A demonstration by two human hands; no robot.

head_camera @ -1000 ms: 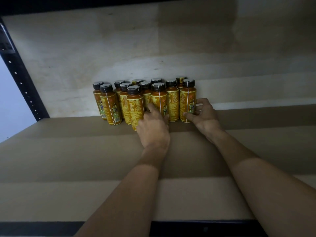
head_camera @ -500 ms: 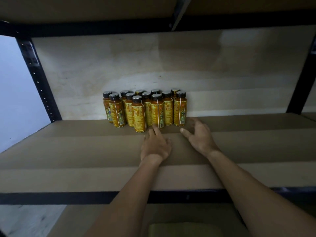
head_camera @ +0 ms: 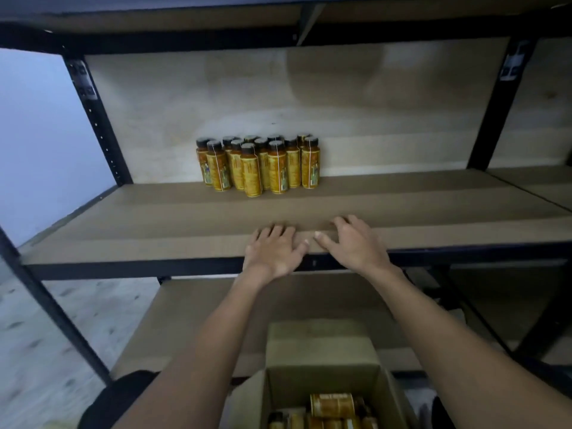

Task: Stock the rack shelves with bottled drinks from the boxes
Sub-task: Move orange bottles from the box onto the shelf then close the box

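Both the left hand (head_camera: 276, 250) and right hand (head_camera: 356, 243) lie empty, fingers spread, well short of the bottles (head_camera: 257, 165).

We reach forward with both arms, bare along all we can see of them. Our left hand (head_camera: 274, 250) lies palm down, fingers straight and slightly spread, its thumb (head_camera: 301, 246) angled out toward the other hand. Our right hand (head_camera: 353, 243) sits just beside it and a little farther forward, also palm down, fingers loosely fanned and bent a touch at the knuckles. Its thumb points back toward the left hand, and the two thumb tips are near each other but apart. Our left forearm (head_camera: 198, 351) runs back and leftward from its hand, our right forearm (head_camera: 458, 345) back and rightward, so the arms converge toward the hands.
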